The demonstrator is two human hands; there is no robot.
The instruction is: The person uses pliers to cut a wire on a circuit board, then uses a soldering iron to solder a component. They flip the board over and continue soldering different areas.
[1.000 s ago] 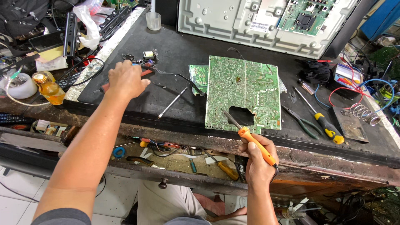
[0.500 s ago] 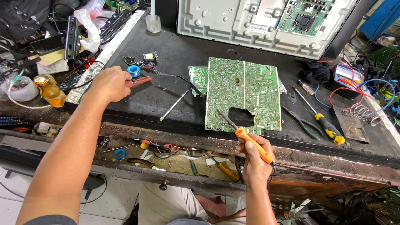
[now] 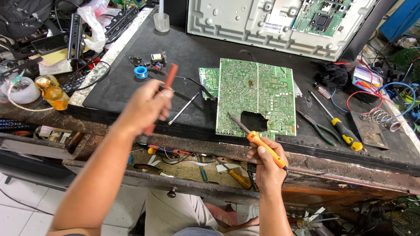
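My left hand [image 3: 146,105] is pinching a red tool [image 3: 162,94] above the bench; my right hand [image 3: 267,168] is gripping the orange soldering iron [image 3: 258,142], its tip touching the green circuit board [image 3: 256,96]. Unwatched, the tip could burn a track.

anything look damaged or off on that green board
Yes. The green circuit board has an irregular piece missing near its front edge, so the dark bench top shows through, and a brownish mark sits near its middle. The soldering iron in the right hand points toward that gap.
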